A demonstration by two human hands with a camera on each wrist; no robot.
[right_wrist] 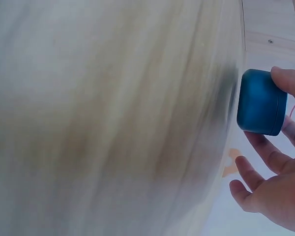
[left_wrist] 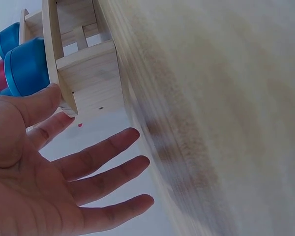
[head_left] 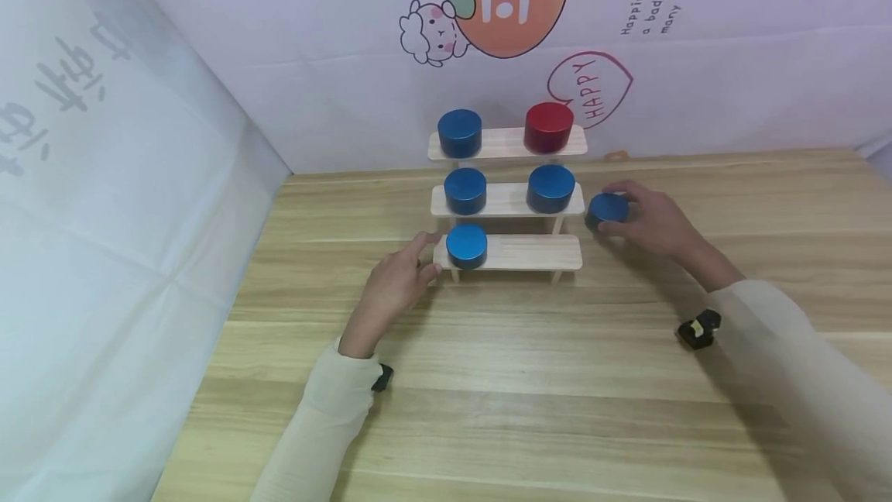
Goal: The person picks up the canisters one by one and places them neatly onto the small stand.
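Observation:
A three-step wooden rack (head_left: 533, 252) stands on the table, bearing several round tins. Its bottom step carries a blue tin (head_left: 467, 246) at the left end. Two more blue tins are on the middle step, and a blue tin (head_left: 460, 134) and a red tin (head_left: 549, 128) on the top one. My left hand (head_left: 399, 283) touches the left end of the bottom step with thumb and forefinger, its other fingers spread in the left wrist view. To the right of the rack, my right hand (head_left: 651, 221) pinches another blue tin (right_wrist: 262, 102) between thumb and fingers, close over the table.
The wood-grain table (head_left: 516, 401) reaches back to a white printed cloth (head_left: 334, 60). Another white cloth (head_left: 104, 254) hangs along the left side. A small orange piece (head_left: 616, 155) lies at the table's back edge, behind the rack's right end.

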